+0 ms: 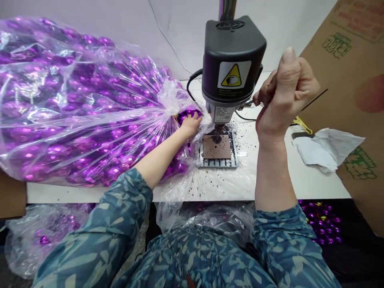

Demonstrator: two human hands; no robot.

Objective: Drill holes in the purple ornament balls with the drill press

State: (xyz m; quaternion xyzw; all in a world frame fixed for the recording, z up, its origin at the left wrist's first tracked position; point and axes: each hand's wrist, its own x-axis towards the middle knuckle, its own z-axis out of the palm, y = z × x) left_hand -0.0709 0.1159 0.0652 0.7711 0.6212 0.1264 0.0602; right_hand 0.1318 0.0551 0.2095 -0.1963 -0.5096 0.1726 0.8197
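Left hand (190, 125) presses bagged purple baubles (90, 112), right hand (283, 94) grips drill-press handle (255, 103).

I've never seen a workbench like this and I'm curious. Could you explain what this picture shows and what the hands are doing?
This view comes from a camera worn on the person's head, looking down at their own arms. The black machine is a small bench drill. The right hand grips what looks like its side lever. The left hand rests on shiny purple balls at the gathered mouth of a large clear plastic bag full of them. Under the drill sits a metal rack holding a brown pad. Black specks lie scattered around it on the white bench.
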